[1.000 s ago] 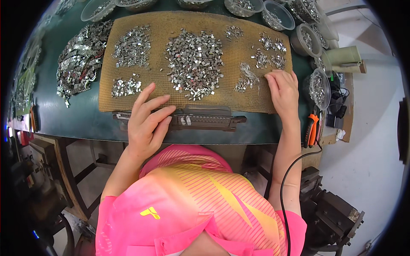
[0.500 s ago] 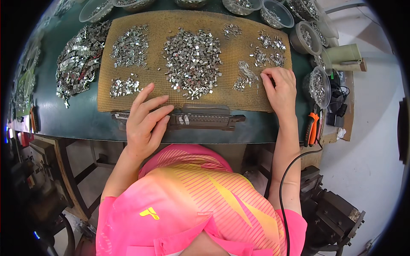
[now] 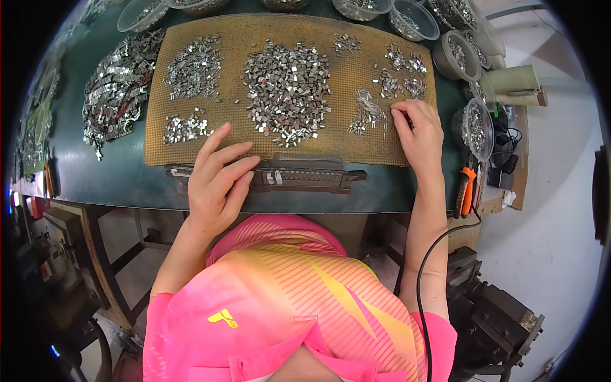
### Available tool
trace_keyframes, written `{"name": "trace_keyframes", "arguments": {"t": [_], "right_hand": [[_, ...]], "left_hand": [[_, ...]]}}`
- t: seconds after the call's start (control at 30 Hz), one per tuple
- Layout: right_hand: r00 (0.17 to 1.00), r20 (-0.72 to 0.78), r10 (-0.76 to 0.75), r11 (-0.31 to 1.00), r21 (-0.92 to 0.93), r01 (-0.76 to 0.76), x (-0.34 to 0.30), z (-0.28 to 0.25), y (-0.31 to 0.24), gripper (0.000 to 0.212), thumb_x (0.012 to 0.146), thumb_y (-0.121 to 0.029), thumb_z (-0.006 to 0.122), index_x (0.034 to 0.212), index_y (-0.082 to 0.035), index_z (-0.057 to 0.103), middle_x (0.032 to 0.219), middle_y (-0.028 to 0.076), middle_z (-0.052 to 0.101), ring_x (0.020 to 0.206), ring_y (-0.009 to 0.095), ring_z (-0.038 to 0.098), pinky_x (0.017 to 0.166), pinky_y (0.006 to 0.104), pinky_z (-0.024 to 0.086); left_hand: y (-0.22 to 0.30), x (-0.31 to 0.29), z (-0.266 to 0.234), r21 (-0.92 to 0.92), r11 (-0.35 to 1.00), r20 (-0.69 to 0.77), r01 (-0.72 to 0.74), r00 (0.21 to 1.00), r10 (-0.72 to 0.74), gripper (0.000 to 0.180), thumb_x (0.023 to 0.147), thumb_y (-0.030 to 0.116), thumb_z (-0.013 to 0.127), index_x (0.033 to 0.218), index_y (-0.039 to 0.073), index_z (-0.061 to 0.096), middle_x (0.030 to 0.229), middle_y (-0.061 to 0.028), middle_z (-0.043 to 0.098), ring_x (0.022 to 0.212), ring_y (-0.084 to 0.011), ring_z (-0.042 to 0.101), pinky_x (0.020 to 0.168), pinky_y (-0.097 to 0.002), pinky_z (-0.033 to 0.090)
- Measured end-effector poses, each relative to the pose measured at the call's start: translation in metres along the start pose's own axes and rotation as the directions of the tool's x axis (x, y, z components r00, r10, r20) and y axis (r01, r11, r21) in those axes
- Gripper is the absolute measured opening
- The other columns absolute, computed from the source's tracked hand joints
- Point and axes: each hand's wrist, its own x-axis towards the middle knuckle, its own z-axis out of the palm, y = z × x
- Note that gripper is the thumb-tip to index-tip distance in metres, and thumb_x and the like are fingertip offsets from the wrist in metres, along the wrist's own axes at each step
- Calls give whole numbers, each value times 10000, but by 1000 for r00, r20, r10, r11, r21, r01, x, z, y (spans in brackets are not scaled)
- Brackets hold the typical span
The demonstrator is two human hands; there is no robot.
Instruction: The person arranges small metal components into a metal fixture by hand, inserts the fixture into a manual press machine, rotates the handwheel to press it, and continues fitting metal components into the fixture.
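Note:
My left hand (image 3: 219,175) rests over the left part of a dark, toothed metal fixture (image 3: 302,181), fingers spread and holding nothing I can see. My right hand (image 3: 421,137) is at the right side of the brown textured mat (image 3: 356,149), thumb and fingers curled together; whatever lies between the fingertips is hidden. Thin silvery pins (image 3: 367,113) lie just left of it, and small metal pieces (image 3: 401,83) lie beyond its fingertips. A large heap of small metal blocks (image 3: 286,89) covers the mat's middle. Smaller piles of metal pieces (image 3: 193,67) and short blocks (image 3: 184,128) are at the left.
Linked metal strips (image 3: 121,89) are heaped left of the mat on the green table (image 3: 127,181). Clear tubs (image 3: 414,22) of metal parts line the far and right edges. Orange-handled pliers (image 3: 468,191) sit at the right edge, beside a black cable (image 3: 426,267).
My right hand has shifted very slightly to the right, its fingers still curled. My left hand stays over the fixture, and the piles look the same.

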Motion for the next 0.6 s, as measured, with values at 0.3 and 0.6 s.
{"name": "trace_keyframes", "arguments": {"t": [0.3,0.6], "right_hand": [[985,17,-172,978,-119,173,-6,5,19,54,958,-63,671,1000,-32,656,1016,151,680,980,374,631,897,456,494],[993,2,-120,979,-163,118,-27,14,15,105,1040,-109,545,1075,-27,600,1117,159,654,1128,371,607,1162,554,349]], "left_hand": [[1,1,5,-42,997,-84,-61,995,57,267,856,63,776,1118,99,739,1225,-95,693,1335,-415,571,1084,-530,493],[-1,-18,16,-124,988,-162,-95,984,75,231,934,84,733,1166,73,730,1294,-115,653,1415,-410,502,1109,-537,463]]}}
